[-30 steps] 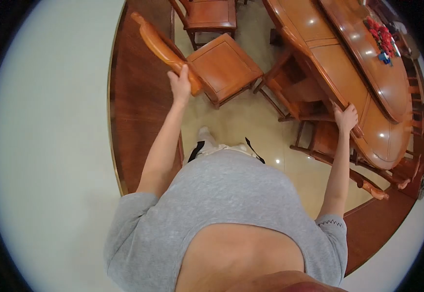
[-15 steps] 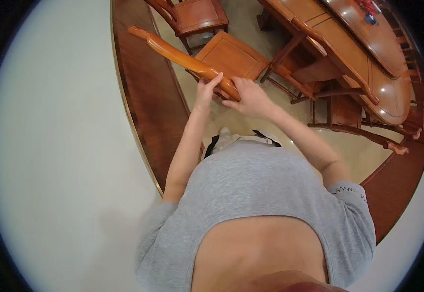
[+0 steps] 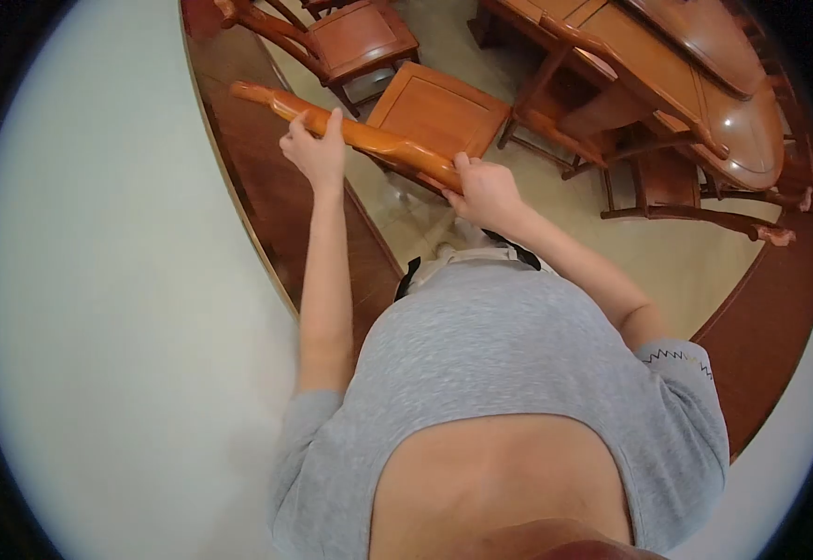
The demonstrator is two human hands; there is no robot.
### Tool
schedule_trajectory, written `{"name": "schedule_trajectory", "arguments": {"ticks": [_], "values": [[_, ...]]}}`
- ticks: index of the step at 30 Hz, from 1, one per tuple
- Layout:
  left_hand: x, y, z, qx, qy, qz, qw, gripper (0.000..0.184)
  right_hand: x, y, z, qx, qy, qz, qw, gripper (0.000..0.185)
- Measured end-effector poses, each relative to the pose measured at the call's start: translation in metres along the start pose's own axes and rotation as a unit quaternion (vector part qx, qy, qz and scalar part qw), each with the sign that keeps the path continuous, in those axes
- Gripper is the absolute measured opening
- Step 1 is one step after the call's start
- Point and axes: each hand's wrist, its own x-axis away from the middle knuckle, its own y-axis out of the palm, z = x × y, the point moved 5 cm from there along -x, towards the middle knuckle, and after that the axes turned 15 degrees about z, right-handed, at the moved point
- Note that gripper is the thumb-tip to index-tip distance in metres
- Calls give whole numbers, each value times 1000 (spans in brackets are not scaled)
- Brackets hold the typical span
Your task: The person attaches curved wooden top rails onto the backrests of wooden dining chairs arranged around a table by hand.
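Observation:
A wooden chair shows its glossy orange-brown top rail (image 3: 378, 142) in front of me, with its square seat (image 3: 439, 110) beyond the rail. My left hand (image 3: 318, 149) grips the rail left of its middle, thumb and fingers on either side. Around the right end of the same rail my right hand (image 3: 483, 189) is closed. The rail slants from upper left to lower right. Most of the chair's back and legs are hidden below it.
A long wooden table (image 3: 686, 112) stands at the upper right, with a second chair (image 3: 612, 112) against it and another (image 3: 668, 182) further right. One more chair (image 3: 355, 39) is at the top. Dark wood panelling (image 3: 257, 154) runs along the pale wall (image 3: 117, 280) at left.
My right hand has left the chair by the table and taken hold of this rail's right end. My left hand has moved left along the rail, which now lies more level.

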Motion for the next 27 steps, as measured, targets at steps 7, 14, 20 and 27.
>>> {"name": "schedule_trajectory", "arguments": {"ticks": [7,14,20,27], "values": [[-11,18,-3,-317,95,-32,943,71,-1,3,-9,34,-39,-48,998,39],[-10,47,29,-375,225,-114,892,51,-1,-6,-13,17,-74,-68,995,40],[8,60,40,-332,256,-238,876,39,3,-11,-5,3,-102,-76,992,40],[-5,44,44,-230,223,-164,933,29,-4,-15,-11,-48,-92,-60,993,37]]}}
